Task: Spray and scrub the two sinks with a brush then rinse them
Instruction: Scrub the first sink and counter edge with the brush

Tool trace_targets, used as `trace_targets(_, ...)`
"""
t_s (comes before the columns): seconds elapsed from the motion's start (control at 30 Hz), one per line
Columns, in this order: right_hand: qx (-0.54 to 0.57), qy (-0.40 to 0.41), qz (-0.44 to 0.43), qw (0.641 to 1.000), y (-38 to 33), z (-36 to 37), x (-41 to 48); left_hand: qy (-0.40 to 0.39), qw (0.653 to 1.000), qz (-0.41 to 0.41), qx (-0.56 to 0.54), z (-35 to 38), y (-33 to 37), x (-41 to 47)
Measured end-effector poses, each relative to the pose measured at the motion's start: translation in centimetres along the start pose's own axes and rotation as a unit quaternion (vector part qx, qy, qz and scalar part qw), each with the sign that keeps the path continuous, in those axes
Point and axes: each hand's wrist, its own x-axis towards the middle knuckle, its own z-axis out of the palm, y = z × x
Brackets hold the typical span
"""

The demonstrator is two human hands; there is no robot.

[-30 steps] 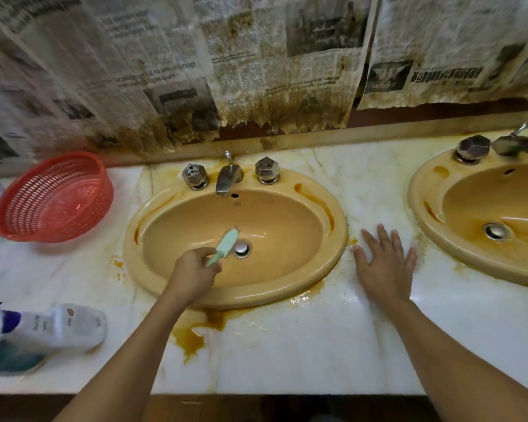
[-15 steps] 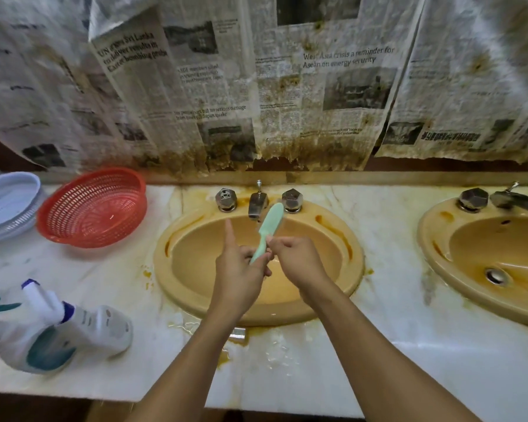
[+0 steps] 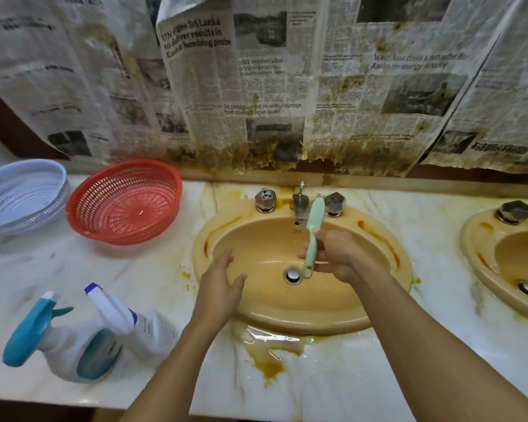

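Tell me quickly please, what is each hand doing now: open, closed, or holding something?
Left hand: open, holding nothing.
Right hand: closed around the green brush.

The sink (image 3: pixel 275 312) lies open — tap (image 3: pixel 300 207), brush (image 3: pixel 314 217) apparently crowd its back.

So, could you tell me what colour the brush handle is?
Pale mint green; the plastic scrub brush shows best in the head view.

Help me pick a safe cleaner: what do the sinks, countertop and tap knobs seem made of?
Sinks: likely glazed ceramic, glossy tan with sharp highlights. Countertop: polished marble or a lookalike, white with grey-brown veins. Tap knobs: chromed metal, by their mirror-like facets.
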Motion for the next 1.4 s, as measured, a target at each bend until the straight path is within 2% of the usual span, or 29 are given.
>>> trace_targets(0.1,-0.055,0.044,-0.011,0.997,-0.4,-0.7,0.9,0.049,0.996,0.004,0.073,-0.5,-3.9,0.4)
trace_targets(0.2,-0.229,0.066,-0.062,0.969,-1.1,-2.0,1.7,0.021,0.989,-0.042,0.143,-0.1,-6.2,0.5)
trace_targets(0.33,-0.474,0.094,-0.158,0.861,-3.4,-3.3,1.9,0.018,0.968,-0.008,0.251,-0.2,-8.3,0.7)
trace_targets(0.4,-0.543,0.114,-0.188,0.811,-4.3,-3.7,2.5,0.015,0.962,-0.011,0.274,-0.4,-9.1,1.0)
trace_targets(0.6,-0.573,0.095,-0.246,0.776,-6.2,-3.8,5.9,0.019,0.954,-0.041,0.296,-0.1,-9.5,1.5)
trace_targets(0.73,-0.568,0.082,-0.252,0.779,-5.9,-3.2,7.8,0.026,0.952,-0.064,0.297,0.1,-9.4,1.6)
trace_targets(0.83,-0.564,0.037,-0.27,0.78,-6.0,-4.6,8.0,0.031,0.953,-0.068,0.295,0.2,-9.7,1.9)
trace_targets(0.97,-0.59,-0.047,-0.269,0.76,-7.6,-6.8,7.5,0.028,0.949,-0.076,0.305,0.3,-9.6,2.2)
trace_targets(1.13,-0.626,-0.024,-0.269,0.732,-9.1,-4.4,10.3,0.031,0.945,-0.086,0.313,0.4,-9.7,2.5)
trace_targets(1.23,-0.626,-0.009,-0.248,0.739,-9.5,-3.9,12.4,0.03,0.944,-0.085,0.316,0.4,-9.8,2.5)
trace_targets(1.3,-0.631,-0.022,-0.246,0.735,-9.9,-4.3,11.9,0.031,0.945,-0.083,0.316,0.4,-10.0,2.6)
trace_targets(1.4,-0.65,-0.08,-0.263,0.708,-10.4,-5.7,9.4,0.028,0.945,-0.082,0.317,0.3,-10.0,2.8)
